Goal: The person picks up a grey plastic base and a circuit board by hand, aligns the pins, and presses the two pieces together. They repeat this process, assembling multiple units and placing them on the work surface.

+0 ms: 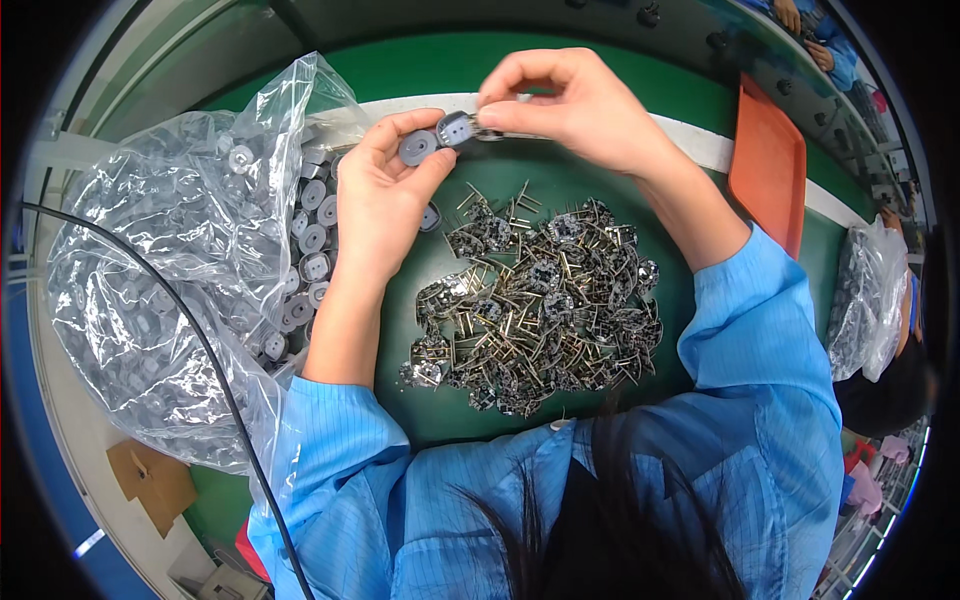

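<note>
My left hand is closed on two small grey plastic housings. One is a round housing with a hole at its centre; against it, a second housing shows its inner side with slots. My right hand pinches thumb and forefinger together at the edge of that second piece. Thin metal shows at its fingertips, but what it holds is too small to make out. Below both hands spreads a heap of small circuit boards with long metal pins. Another grey housing sits beside my left wrist.
A large clear plastic bag full of grey housings lies open at the left, with several loose housings at its mouth. A black cable crosses it. An orange tray stands at the right, near another plastic bag. Another person's hands show far right.
</note>
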`<state>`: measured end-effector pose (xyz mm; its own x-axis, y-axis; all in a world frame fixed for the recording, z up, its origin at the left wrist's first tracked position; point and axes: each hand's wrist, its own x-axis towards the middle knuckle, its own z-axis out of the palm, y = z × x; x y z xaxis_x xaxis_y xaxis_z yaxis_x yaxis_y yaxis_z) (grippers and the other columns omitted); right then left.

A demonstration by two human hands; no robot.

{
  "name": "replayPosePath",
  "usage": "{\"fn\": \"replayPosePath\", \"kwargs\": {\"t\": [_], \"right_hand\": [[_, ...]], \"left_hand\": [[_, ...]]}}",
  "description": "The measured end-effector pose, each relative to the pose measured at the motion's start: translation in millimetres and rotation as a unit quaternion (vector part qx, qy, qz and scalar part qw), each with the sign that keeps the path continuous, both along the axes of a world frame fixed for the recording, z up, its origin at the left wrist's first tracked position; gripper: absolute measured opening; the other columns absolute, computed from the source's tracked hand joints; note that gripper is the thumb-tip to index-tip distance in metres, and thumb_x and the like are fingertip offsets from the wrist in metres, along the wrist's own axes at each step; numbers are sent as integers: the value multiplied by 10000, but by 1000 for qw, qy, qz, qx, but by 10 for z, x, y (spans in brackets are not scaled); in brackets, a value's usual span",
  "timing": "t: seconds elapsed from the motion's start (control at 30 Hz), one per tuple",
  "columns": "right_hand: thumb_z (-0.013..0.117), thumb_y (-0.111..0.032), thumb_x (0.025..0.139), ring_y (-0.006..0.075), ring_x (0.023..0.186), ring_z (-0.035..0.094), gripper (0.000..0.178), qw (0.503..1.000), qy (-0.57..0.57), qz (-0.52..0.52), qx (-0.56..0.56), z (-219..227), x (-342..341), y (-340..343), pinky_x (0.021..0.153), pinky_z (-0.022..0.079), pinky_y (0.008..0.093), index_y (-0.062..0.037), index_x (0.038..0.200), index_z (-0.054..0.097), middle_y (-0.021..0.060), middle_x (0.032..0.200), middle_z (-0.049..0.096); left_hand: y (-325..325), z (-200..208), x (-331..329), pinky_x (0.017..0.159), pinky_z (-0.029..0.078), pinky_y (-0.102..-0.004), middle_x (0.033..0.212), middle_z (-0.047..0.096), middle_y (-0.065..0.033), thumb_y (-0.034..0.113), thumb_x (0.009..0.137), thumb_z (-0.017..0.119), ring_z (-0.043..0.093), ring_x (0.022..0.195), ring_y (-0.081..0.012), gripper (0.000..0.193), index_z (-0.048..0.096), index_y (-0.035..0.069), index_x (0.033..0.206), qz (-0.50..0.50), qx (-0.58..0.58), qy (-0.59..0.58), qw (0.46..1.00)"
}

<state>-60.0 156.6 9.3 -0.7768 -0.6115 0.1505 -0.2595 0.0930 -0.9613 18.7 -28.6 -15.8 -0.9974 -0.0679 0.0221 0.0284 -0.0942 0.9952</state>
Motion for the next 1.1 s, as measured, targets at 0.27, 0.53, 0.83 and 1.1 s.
{"fn": "replayPosePath", "kwargs": {"t": [0.27,0.53,0.83,1.1], "right_hand": [[737,-164,751,167,761,668,168,993,97,-25,64,-128,-51,-99,686,521,303,-43,851,677,73,802,679],[710,-117,781,141,693,663,184,997,28,-25,64,-61,89,-110,648,528,250,3,907,648,82,787,678],[673,-58,772,200,751,663,181,885,454,-84,58,-188,203,-157,661,545,278,-3,940,637,92,858,664],[631,-42,826,132,826,641,102,947,254,-173,91,-376,-795,-301,712,520,304,-17,925,631,72,909,658]], "left_hand": [[54,-61,-23,657,510,-187,918,662,-66,-65,815,623,621,775,-56,277,604,-23,1089,-12,-66,52,996],[43,-27,27,671,513,-193,931,652,-64,-68,809,622,617,768,-65,285,601,-28,1090,0,-88,53,995],[15,-75,-39,934,451,-304,965,622,-82,105,872,659,583,985,-149,238,576,-32,1047,-6,352,-57,934],[-23,-76,-75,921,497,-331,1006,630,-107,107,875,658,616,979,-197,259,561,-22,1077,83,321,-26,943]]}}
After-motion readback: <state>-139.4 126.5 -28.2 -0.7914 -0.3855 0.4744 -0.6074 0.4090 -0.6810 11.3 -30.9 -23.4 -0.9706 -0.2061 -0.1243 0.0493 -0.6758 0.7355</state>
